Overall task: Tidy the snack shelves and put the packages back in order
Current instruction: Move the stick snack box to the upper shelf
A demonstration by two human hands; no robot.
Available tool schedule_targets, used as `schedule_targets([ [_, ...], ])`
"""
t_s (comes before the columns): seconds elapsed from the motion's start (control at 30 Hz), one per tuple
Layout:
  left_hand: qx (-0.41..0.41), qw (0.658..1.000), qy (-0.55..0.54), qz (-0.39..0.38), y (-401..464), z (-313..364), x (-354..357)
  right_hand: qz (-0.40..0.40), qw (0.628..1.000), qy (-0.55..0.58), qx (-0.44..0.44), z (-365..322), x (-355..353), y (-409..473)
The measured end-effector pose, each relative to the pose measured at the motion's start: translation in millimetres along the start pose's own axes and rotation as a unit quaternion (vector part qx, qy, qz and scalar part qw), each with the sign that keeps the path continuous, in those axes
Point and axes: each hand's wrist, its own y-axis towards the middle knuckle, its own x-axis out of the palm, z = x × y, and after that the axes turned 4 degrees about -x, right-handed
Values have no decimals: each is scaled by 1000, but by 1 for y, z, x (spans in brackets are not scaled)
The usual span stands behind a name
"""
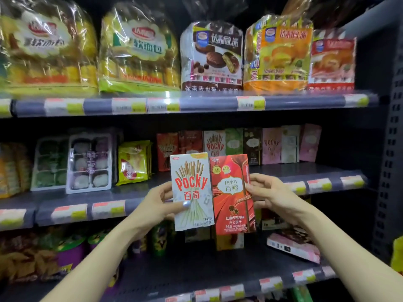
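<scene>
Head view, the only camera: both hands are raised in front of the middle shelf (196, 194), each holding one box upright with its long axis vertical and its printed face toward the camera. The left hand (160, 202) grips the white Pocky box (192, 191) by its left edge, thumb across the front near the lower left, fingers behind and out of sight. The right hand (269, 196) grips the red Pejoy box (232, 194) by its right edge, fingertips curled onto that edge. The two boxes stand side by side, edges touching or nearly so — I cannot tell which. Taking the row of standing boxes (237, 147) at the back of the middle shelf as landmark: both held boxes sit below and in front of it, the white one under its left part, next to a matching white Pocky face, the red one just to the right of that. The row stands upright too, so the held boxes already share its orientation. Judgement: the coming move is a push up and back toward the row, with no rotation needed — the left hand is nearer the matching white box. Below and right of the row, on the lower shelf, a pink box (293, 248) lies flat, probably not yet sorted.
</scene>
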Motion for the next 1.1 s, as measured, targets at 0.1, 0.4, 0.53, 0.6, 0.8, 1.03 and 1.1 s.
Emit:
schedule_targets([
  [0.1,13,1000,13,18,19,14,-14,10,1000,11,-7,-8,-6,24],
  [0.4,6,999,7,38,83,25,-60,70,997,27,-8,-4,-12,114],
  [0.53,13,997,-23,68,105,21,-75,90,995,40,-17,2,-9,148],
  [0.6,9,997,-21,74,113,15,-81,87,995,39,-9,9,-7,162],
  [0.8,1,996,21,82,124,-5,-90,66,998,11,20,24,-6,187],
  [1.03,-5,988,44,148,132,-13,-101,82,993,-90,-4,21,-6,208],
  [1.1,-4,987,45,153,133,-14,-101,94,989,-117,-17,28,-2,218],
])
